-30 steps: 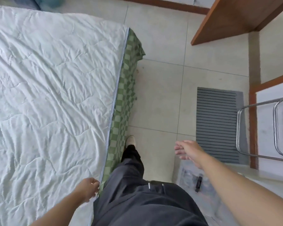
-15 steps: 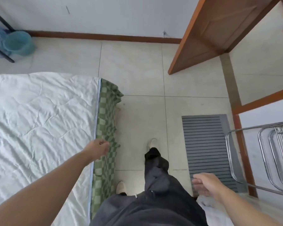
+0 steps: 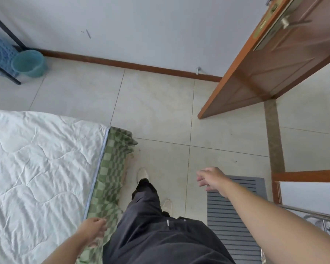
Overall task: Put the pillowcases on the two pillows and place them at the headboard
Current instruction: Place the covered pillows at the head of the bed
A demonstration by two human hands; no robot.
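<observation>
No pillow or pillowcase shows in the head view. The bed with its white quilted cover (image 3: pixel 38 168) fills the lower left, and a green checked sheet (image 3: pixel 112 174) hangs down its side. My left hand (image 3: pixel 92 230) hangs beside that checked edge with loosely curled fingers and holds nothing. My right hand (image 3: pixel 211 179) swings out over the floor tiles, fingers relaxed and empty. My dark trousers and light shoes stand between the bed and a grey mat.
A grey striped mat (image 3: pixel 234 220) lies on the tiled floor at the right. An open wooden door (image 3: pixel 265 60) stands at the upper right. A teal bucket (image 3: pixel 29 63) and a dark rack leg sit at the far left wall. A metal rack (image 3: pixel 324 221) is at the right edge.
The view has lifted toward the wall and door as I step along the bed. My left hand has dropped back beside the checked sheet; my right hand has swung forward and up.
</observation>
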